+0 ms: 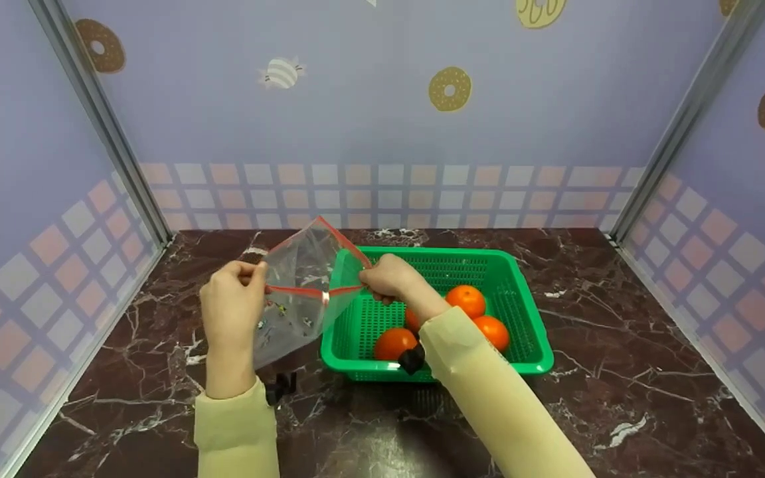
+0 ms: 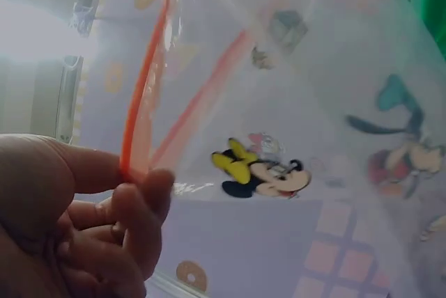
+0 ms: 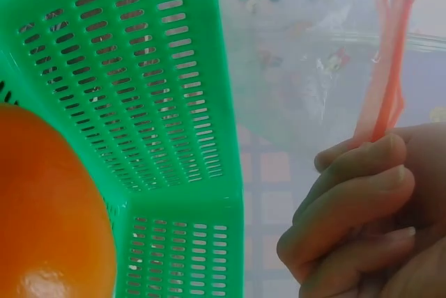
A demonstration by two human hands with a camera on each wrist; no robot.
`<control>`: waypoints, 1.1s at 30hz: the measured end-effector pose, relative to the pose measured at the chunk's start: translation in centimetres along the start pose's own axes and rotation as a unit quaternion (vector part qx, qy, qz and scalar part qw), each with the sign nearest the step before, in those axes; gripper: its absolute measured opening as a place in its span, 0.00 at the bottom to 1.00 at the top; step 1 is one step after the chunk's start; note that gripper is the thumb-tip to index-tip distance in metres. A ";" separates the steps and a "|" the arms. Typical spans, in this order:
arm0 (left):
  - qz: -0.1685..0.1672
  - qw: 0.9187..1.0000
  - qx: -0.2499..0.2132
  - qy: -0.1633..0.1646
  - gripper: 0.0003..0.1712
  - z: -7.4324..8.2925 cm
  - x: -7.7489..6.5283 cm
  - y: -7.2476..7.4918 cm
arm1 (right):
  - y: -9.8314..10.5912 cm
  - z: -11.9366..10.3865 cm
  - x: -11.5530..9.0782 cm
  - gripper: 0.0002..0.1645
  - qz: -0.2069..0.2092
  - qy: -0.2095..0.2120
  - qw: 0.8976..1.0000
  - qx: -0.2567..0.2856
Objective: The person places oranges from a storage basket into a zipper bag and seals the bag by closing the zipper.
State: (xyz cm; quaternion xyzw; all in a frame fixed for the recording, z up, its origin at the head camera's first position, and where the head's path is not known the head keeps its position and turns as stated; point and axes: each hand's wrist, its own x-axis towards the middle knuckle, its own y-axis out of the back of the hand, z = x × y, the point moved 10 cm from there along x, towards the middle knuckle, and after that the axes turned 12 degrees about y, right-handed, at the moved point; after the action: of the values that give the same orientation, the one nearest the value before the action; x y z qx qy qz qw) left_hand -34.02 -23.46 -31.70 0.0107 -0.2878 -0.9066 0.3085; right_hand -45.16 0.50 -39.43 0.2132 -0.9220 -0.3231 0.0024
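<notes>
A clear zip bag (image 1: 296, 325) with a red-orange zip edge and small cartoon prints hangs between both hands, its mouth spread apart. My left hand (image 1: 231, 302) pinches one corner of the zip edge between thumb and fingers; the left wrist view shows the bag (image 2: 279, 103) close up. At the opposite corner, my right hand (image 1: 392, 277) pinches the red edge, above the left part of a green basket (image 1: 530, 302). Several oranges lie in the basket, among them one orange (image 1: 465, 301) at the back and another orange (image 1: 396, 344) at the front left, partly under the right forearm.
The basket stands on a dark marbled tabletop (image 1: 621, 372), right of the middle. Patterned panels (image 1: 382, 119) enclose the table at the back and both sides, joined by metal corner posts (image 1: 688, 119). A dark mount (image 1: 281, 387) sits at the left wrist.
</notes>
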 end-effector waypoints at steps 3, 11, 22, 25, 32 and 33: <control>-0.065 0.998 -0.013 0.007 0.17 0.1 0.0 -1.4 | 0.1 0.0 0.0 0.19 0.004 0.003 1.000 -0.001; -0.114 0.993 -0.025 0.017 0.20 0.1 0.1 -2.7 | 0.2 0.0 0.0 0.20 0.005 0.001 1.000 0.001; -0.144 0.987 -0.060 0.026 0.21 -0.1 0.5 -4.2 | 0.0 -0.3 -0.3 0.24 -0.001 0.012 1.000 0.021; -0.150 0.986 -0.069 0.030 0.21 -0.4 0.5 -4.6 | -0.1 -0.4 -0.6 0.25 -0.006 0.015 1.000 0.022; -0.154 0.984 -0.079 0.035 0.21 -0.7 0.5 -4.9 | 0.2 -0.5 -1.6 0.23 -0.007 0.026 0.999 0.038; -0.154 0.984 -0.081 0.034 0.21 -0.7 0.5 -4.9 | 0.3 -0.5 -1.8 0.23 -0.006 0.028 0.999 0.040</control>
State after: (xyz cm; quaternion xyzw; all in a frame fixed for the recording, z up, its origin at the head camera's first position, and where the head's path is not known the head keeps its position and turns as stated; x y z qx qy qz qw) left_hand -36.98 -20.90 -34.79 0.0611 -0.1976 -0.9626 0.1748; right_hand -43.55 1.13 -38.61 0.2277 -0.9325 -0.2798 0.0176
